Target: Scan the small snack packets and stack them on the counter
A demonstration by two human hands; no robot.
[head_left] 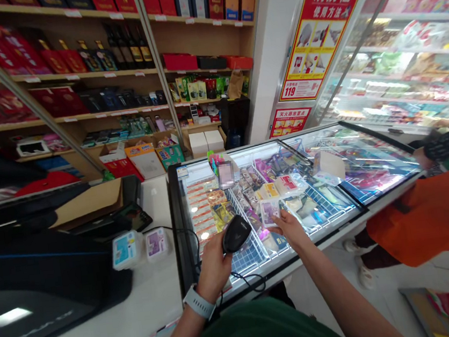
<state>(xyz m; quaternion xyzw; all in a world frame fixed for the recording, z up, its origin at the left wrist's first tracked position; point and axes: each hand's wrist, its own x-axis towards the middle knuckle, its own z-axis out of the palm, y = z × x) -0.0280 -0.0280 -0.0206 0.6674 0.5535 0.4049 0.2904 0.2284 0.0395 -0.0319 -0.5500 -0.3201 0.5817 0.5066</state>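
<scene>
My left hand [214,261] is wrapped round a black handheld barcode scanner [236,234], its head tilted up over the left part of the freezer. A cord hangs down below it. In my right hand [291,229] is a small clear plastic tub with a purple label [269,213], pinched at its right edge and apart from the scanner. Just beyond it, on the freezer's glass top, are a tub with a yellow label [266,191] and one with a red label [287,184]. On the white counter at left stand a blue-labelled tub [126,249] and another purple-labelled tub [157,244].
A glass-topped chest freezer [332,229] holds packaged goods in wire baskets. A pale box [329,167] rests on its glass. Dark checkout equipment [48,297] fills the left side of the counter [150,301]. A person in an orange vest [432,215] stands at right.
</scene>
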